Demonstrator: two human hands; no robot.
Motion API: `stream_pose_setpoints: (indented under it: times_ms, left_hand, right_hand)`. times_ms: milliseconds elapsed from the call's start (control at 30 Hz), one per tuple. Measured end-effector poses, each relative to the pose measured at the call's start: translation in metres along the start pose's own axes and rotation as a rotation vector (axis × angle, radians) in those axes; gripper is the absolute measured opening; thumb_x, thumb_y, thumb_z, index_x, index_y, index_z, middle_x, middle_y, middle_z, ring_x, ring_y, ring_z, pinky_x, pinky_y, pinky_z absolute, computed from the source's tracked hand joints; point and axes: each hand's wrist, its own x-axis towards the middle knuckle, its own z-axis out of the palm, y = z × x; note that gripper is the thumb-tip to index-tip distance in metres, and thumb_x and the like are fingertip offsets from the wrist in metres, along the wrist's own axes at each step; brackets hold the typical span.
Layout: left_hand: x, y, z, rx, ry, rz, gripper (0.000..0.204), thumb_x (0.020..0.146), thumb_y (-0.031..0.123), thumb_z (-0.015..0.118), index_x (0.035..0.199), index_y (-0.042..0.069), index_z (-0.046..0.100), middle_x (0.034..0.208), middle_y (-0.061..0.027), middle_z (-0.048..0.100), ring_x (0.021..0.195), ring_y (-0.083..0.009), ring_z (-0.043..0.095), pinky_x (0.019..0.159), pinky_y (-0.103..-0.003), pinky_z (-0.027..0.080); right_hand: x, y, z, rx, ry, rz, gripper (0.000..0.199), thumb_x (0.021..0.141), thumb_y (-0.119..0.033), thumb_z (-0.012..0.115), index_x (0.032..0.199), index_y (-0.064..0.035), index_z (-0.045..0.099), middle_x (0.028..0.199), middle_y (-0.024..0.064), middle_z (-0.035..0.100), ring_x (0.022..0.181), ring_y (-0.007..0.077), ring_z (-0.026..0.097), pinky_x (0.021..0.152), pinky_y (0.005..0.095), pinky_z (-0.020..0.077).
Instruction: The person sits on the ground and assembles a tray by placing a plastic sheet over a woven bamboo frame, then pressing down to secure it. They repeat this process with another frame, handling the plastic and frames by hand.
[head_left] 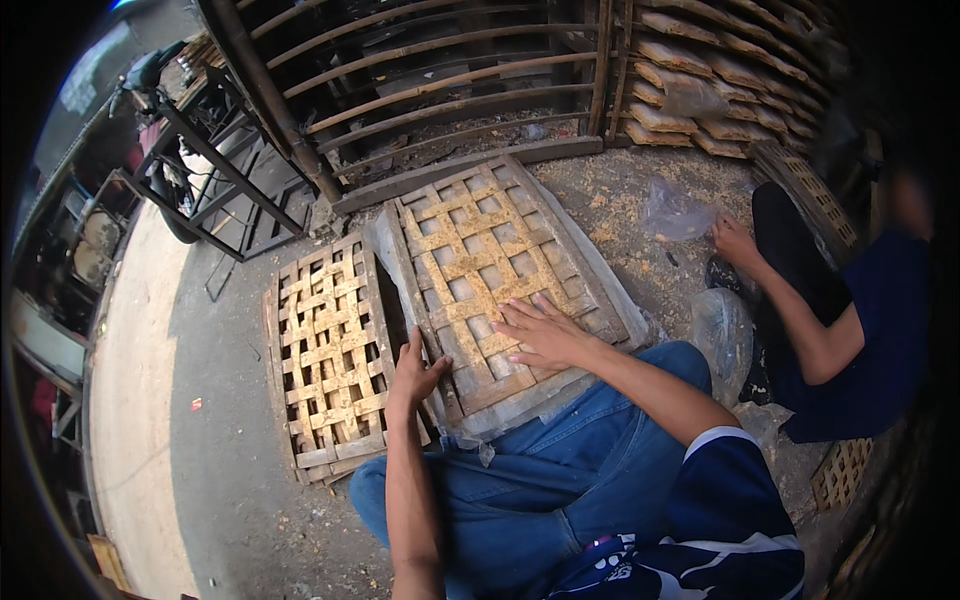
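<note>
In front of my folded legs lies a wooden-framed woven lattice tray, on a clear plastic sheet. Its flat yellowish strips are dusted with crumbs, and a pale surface shows through the gaps. My right hand lies flat on the near right part of the lattice, fingers spread. At the frame's near left edge is my left hand, thumb and index finger stretched apart; its other fingers are partly hidden. Close by on the left sits a stack of similar lattice trays, with dark gaps between the strips.
A slatted wooden rack stands behind the tray. Filled flat packs are stacked at the far right. On my right a co-worker's hand is near a clear plastic bag. Crumbs litter the floor. A black metal frame stands far left.
</note>
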Motion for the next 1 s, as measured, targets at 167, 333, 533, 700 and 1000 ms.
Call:
stream_pose_setpoints:
  times_ms: [167, 333, 533, 700, 1000]
  left_hand:
    - [0.002, -0.011, 0.006, -0.006, 0.032, 0.006, 0.096, 0.084, 0.042, 0.079, 0.157, 0.003, 0.030, 0.133, -0.0301, 0.053, 0.107, -0.0372, 0.063, 0.095, -0.042, 0.050]
    - [0.007, -0.013, 0.006, 0.001, 0.021, 0.018, 0.094, 0.085, 0.040, 0.078, 0.157, 0.004, 0.029, 0.132, -0.0294, 0.051, 0.105, -0.0366, 0.063, 0.095, -0.042, 0.050]
    - [0.005, -0.007, 0.003, -0.004, 0.010, -0.009, 0.092, 0.086, 0.038, 0.077, 0.157, 0.003, 0.030, 0.134, -0.0293, 0.051, 0.110, -0.0372, 0.063, 0.098, -0.042, 0.049]
    - [0.005, -0.012, 0.002, -0.006, 0.016, 0.021, 0.091, 0.085, 0.035, 0.078, 0.156, 0.002, 0.030, 0.135, -0.0276, 0.052, 0.112, -0.0377, 0.062, 0.099, -0.043, 0.049]
    - [0.006, -0.012, 0.001, -0.002, 0.003, 0.016, 0.092, 0.085, 0.034, 0.077, 0.157, 0.001, 0.029, 0.133, -0.0262, 0.053, 0.106, -0.0365, 0.063, 0.095, -0.042, 0.051]
  right_hand:
    - [0.001, 0.026, -0.011, -0.063, 0.030, 0.367, 0.084, 0.095, -0.068, 0.045, 0.157, -0.0137, 0.034, 0.166, 0.0180, 0.020, 0.155, 0.0350, 0.007, 0.121, 0.0632, -0.0033]
    - [-0.004, 0.060, -0.035, 0.263, 0.146, 0.545, 0.068, 0.096, -0.047, 0.059, 0.150, -0.0075, 0.045, 0.160, 0.0208, 0.034, 0.150, 0.0378, 0.026, 0.121, 0.0606, 0.0132]
    - [0.000, 0.041, -0.041, 0.230, 0.046, 0.405, 0.082, 0.085, -0.049, 0.073, 0.149, -0.0063, 0.045, 0.159, 0.0232, 0.034, 0.150, 0.0384, 0.027, 0.121, 0.0574, 0.0179]
    - [0.000, 0.022, -0.046, 0.199, -0.150, 0.336, 0.101, 0.073, -0.054, 0.082, 0.154, -0.0119, 0.039, 0.165, 0.0217, 0.022, 0.154, 0.0373, 0.012, 0.123, 0.0581, 0.0145]
    - [-0.001, 0.023, -0.048, 0.196, -0.168, 0.266, 0.087, 0.079, -0.049, 0.079, 0.151, -0.0120, 0.046, 0.164, 0.0192, 0.025, 0.153, 0.0412, 0.013, 0.123, 0.0576, 0.0167]
